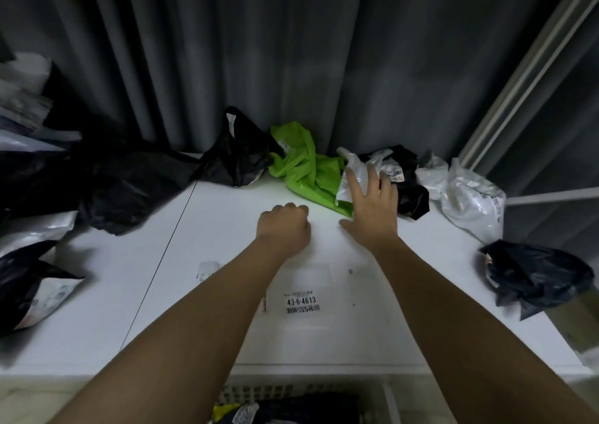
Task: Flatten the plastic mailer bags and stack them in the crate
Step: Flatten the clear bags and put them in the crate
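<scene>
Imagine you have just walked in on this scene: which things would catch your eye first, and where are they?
The crumpled bright green plastic mailer bag at the back of the white table stands out against the dark curtain. Just beside it, the right hand reaches with spread fingers onto a crinkled silver-white plastic bag, while the left hand rests curled on the tabletop. Black bags heap at the left.

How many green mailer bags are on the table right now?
1: the green mailer bag lies crumpled at the table's far edge, beside the right hand. Others may be hidden under the piles.
</scene>
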{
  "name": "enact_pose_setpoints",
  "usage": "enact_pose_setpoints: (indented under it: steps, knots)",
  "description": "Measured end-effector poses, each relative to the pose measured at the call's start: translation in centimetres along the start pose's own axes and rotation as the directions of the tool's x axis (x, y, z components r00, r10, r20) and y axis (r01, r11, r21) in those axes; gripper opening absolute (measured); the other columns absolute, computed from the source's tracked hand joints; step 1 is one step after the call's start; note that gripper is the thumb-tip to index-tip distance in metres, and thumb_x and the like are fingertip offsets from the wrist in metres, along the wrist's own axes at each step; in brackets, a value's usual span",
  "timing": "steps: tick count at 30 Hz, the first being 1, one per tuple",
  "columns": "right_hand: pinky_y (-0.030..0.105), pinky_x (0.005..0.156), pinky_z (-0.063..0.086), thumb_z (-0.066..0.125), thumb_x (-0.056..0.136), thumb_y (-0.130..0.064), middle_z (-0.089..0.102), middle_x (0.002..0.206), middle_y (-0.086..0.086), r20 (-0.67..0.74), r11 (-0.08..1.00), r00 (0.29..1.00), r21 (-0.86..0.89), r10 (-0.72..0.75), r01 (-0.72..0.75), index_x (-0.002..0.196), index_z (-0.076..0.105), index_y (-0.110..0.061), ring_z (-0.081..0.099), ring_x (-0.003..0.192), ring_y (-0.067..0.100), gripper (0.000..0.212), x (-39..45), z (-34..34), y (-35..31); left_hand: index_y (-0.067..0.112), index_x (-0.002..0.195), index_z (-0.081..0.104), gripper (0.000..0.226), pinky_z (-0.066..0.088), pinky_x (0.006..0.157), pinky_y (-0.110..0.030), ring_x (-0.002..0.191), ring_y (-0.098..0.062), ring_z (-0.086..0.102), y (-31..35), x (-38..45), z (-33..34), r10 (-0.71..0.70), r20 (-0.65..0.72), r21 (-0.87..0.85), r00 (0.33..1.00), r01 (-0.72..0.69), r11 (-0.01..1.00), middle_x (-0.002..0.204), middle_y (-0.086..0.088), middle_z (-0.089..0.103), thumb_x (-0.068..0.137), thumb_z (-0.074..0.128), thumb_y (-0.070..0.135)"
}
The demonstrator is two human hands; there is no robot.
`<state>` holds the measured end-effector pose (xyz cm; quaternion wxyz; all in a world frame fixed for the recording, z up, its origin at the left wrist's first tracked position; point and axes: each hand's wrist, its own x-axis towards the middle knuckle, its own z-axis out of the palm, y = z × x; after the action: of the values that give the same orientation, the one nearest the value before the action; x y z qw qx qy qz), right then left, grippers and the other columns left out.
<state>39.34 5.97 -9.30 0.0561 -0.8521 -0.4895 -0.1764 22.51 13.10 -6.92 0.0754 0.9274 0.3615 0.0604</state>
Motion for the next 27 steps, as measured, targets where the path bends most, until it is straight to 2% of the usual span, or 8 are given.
enact_pose_setpoints:
  steps: [4,7,9,12,19,21,23,27]
  knots:
    - [0.056,0.098,0.040,0.092,0.039,-0.045,0.045,0.138,0.024,0.016,0.987,1.000,-0.157,-0.018,0.020,0.139,0.039,-0.022,0.049,0.118,0.044,0.115,2.0,1.6,0.6,0.012,0.116,0.058,0.030,0.040,0.079,-0.033,0.105,-0.030,0.054,0.5,2.0,0.0,0.028,-0.051,-0.032,0.998,-0.030,0.999,0.115,-0.009,0.058,0.095,0.038,0.019]
    - [0.045,0.084,0.048,0.090,0.046,-0.034,0.055,0.128,0.018,0.028,0.968,0.998,-0.245,-0.052,0.058,0.126,0.054,-0.022,0.057,0.101,0.038,0.089,2.9,2.0,0.4,0.012,0.112,0.059,0.028,0.040,0.077,-0.032,0.102,-0.030,0.055,0.7,3.0,-0.1,0.040,-0.063,-0.050,0.997,-0.044,0.998,0.112,-0.009,0.059,0.094,0.039,0.019]
    - [0.035,0.068,0.048,0.086,0.046,-0.019,0.063,0.114,0.013,-0.014,0.959,0.996,-0.271,-0.091,0.083,0.105,0.066,-0.018,0.060,0.086,0.033,0.062,3.4,1.9,0.0,0.012,0.110,0.060,0.027,0.040,0.077,-0.032,0.101,-0.030,0.055,0.8,3.3,-0.2,0.044,-0.064,-0.064,0.997,-0.048,0.997,0.110,-0.009,0.059,0.094,0.039,0.019]
    - [0.031,0.053,0.045,0.084,0.048,-0.007,0.064,0.089,0.011,-0.120,0.955,0.980,-0.271,-0.159,0.121,0.080,0.067,-0.012,0.059,0.071,0.030,0.037,3.8,0.9,0.2,0.013,0.109,0.060,0.027,0.042,0.077,-0.033,0.100,-0.029,0.055,0.7,3.3,-0.3,0.051,-0.066,-0.084,0.996,-0.057,0.995,0.109,-0.008,0.060,0.095,0.039,0.020]
    - [0.032,0.049,0.043,0.070,0.064,-0.008,0.058,0.075,0.012,-0.370,0.983,0.916,-0.149,-0.158,0.109,0.075,0.062,-0.009,0.058,0.065,0.031,0.013,3.9,-4.8,2.0,0.015,0.111,0.062,0.028,0.045,0.084,-0.034,0.105,-0.028,0.055,0.8,1.4,-2.9,-0.004,-0.043,-0.160,0.999,-0.002,0.987,0.113,-0.006,0.061,0.095,0.039,0.020]
    - [0.033,0.052,0.044,0.074,0.061,0.001,0.059,0.077,0.014,-0.430,0.994,0.896,-0.062,-0.112,0.094,0.079,0.064,-0.007,0.057,0.066,0.033,0.021,3.5,-6.7,2.4,0.015,0.112,0.062,0.029,0.046,0.086,-0.034,0.107,-0.028,0.055,1.1,0.5,-3.6,-0.018,-0.046,-0.193,0.999,0.008,0.981,0.116,-0.006,0.061,0.095,0.039,0.019]
    - [0.036,0.059,0.044,0.068,0.068,0.005,0.060,0.081,0.016,-0.496,0.982,0.868,0.148,-0.027,0.115,0.084,0.066,-0.004,0.056,0.071,0.035,0.019,2.9,-8.5,2.3,0.014,0.117,0.060,0.031,0.047,0.088,-0.036,0.109,-0.028,0.055,1.2,-0.2,-4.4,-0.037,-0.054,-0.230,0.998,0.024,0.973,0.120,-0.008,0.060,0.095,0.039,0.019]
    - [0.023,0.074,0.036,0.056,0.087,-0.002,0.059,0.096,0.009,-0.385,0.777,0.904,0.621,0.187,0.104,0.098,0.065,-0.006,0.055,0.087,0.024,0.014,0.8,-12.0,1.0,0.010,0.135,0.045,0.039,0.043,0.094,-0.038,0.122,-0.032,0.047,1.1,-1.9,-6.1,-0.121,-0.083,-0.395,0.989,0.079,0.915,0.135,-0.014,0.048,0.098,0.039,0.021]
